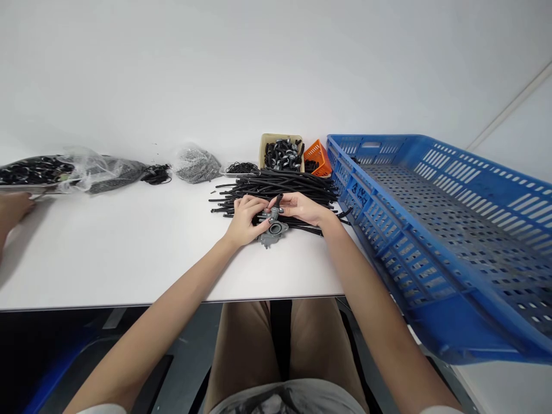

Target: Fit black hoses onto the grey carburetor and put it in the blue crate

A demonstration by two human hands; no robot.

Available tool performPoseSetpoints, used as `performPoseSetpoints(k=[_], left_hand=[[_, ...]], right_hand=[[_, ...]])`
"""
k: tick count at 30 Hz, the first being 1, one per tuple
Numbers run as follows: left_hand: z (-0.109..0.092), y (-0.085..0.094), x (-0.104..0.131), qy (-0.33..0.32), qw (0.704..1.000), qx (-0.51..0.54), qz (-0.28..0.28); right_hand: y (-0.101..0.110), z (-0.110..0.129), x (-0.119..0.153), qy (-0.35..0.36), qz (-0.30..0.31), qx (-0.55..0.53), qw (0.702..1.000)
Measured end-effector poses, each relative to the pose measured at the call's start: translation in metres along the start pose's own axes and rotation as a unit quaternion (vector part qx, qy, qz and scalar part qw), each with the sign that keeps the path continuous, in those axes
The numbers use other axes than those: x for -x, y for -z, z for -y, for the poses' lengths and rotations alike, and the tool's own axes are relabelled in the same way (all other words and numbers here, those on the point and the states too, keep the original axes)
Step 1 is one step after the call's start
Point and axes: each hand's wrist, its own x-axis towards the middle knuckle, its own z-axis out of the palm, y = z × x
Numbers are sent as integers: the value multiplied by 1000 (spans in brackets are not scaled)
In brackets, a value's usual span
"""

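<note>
A grey metal part with a round opening (pixel 274 231) is held just above the white table, in front of a pile of black tubes (pixel 280 183). My left hand (pixel 248 221) grips it from the left, fingers closed round its upper side. On top of the part stands a short black rubber piece (pixel 278 200). My right hand (pixel 301 207) pinches at the base of that black piece, fingertips close to those of my left hand. The exact contact between the fingertips is too small to make out.
A large blue crate (pixel 431 253) stands at the right. Behind the tubes are a cream bin (pixel 282 136) of black parts and an orange basket (pixel 317 154). Plastic bags (pixel 196 164) of small parts lie along the wall. Another person's hand (pixel 15 210) is at the far left.
</note>
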Motion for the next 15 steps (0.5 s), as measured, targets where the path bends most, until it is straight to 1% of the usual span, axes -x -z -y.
performPoseSetpoints(k=[5, 11, 13, 15], left_hand=[[0, 0, 0, 12, 1000, -6, 7], [1, -1, 1, -6, 1000, 0, -3], [1, -1, 1, -7, 1000, -2, -3], [2, -1, 1, -6, 1000, -3, -1]], right_hand=[[1, -1, 0, 1, 10, -12, 1000], [3, -5, -1, 26, 27, -40, 999], [2, -5, -1, 27, 20, -39, 999], [2, -5, -1, 22, -4, -40, 999]])
